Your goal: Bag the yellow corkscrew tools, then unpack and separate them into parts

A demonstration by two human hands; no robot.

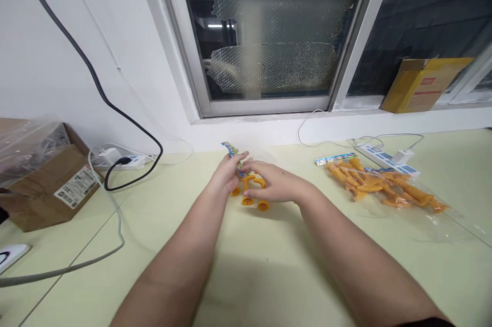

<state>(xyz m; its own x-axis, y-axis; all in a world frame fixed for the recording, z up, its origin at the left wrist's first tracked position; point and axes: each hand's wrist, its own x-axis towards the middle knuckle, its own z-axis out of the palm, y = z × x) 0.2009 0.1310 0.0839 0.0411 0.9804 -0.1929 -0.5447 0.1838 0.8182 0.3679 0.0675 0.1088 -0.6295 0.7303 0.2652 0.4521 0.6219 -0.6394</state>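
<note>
As forearms (180,260) converge, left hand (226,170) pinches shiny strip (229,148), right hand (279,183) grasps orange pieces (248,200).

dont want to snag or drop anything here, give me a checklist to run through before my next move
1. Left hand on the shiny multicoloured plastic strip: ok, it lies at the fingers.
2. Right hand firmly gripping the orange plastic pieces with round cup-like ends: cannot tell; the thumb is at them, but the contact is partly hidden.
3. Those pieces resting on the pale green tabletop: cannot tell.
4. Clear plastic bag of orange parts apart from both hands: ok, off to the right.
5. Thick black cable and grey cable away from both hands: ok, both off to the left.
</note>
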